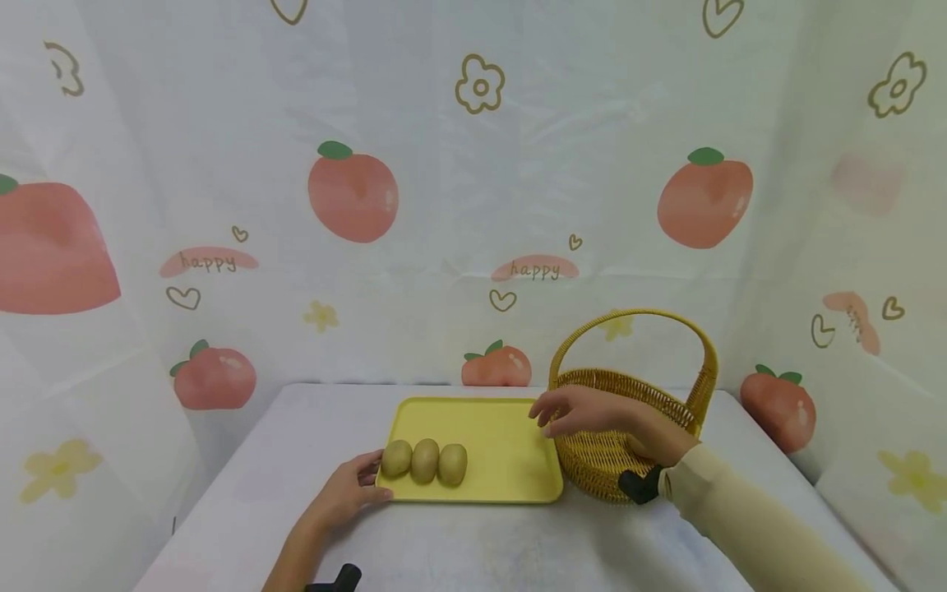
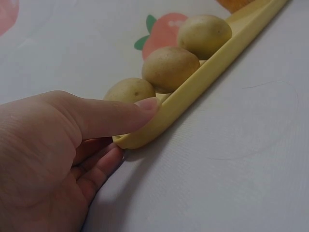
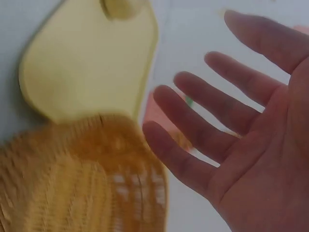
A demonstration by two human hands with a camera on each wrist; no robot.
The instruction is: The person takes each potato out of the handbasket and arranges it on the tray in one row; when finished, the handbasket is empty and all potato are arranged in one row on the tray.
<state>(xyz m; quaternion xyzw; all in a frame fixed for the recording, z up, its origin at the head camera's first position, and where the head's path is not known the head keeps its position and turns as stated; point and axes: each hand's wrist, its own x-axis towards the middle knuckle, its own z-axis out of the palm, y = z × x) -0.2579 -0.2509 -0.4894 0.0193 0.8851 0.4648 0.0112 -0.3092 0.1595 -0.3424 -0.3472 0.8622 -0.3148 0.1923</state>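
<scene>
Three potatoes (image 1: 425,461) stand side by side at the left end of a yellow tray (image 1: 503,452). My left hand (image 1: 348,491) holds the tray's near left corner, its thumb (image 2: 145,107) on the rim and the other fingers at the outer side. Over the left part of a wicker basket (image 1: 602,473), my right hand (image 1: 584,409) hovers with nothing in it. In the right wrist view its fingers (image 3: 193,125) are spread and relaxed. Inside the basket, a rounded tan thing (image 1: 638,446) is partly hidden by the right wrist.
The basket's tall arched handle (image 1: 639,312) rises at the tray's right. Both stand on a white-covered table (image 1: 473,543). A patterned cloth (image 1: 473,189) hangs close behind and along both sides.
</scene>
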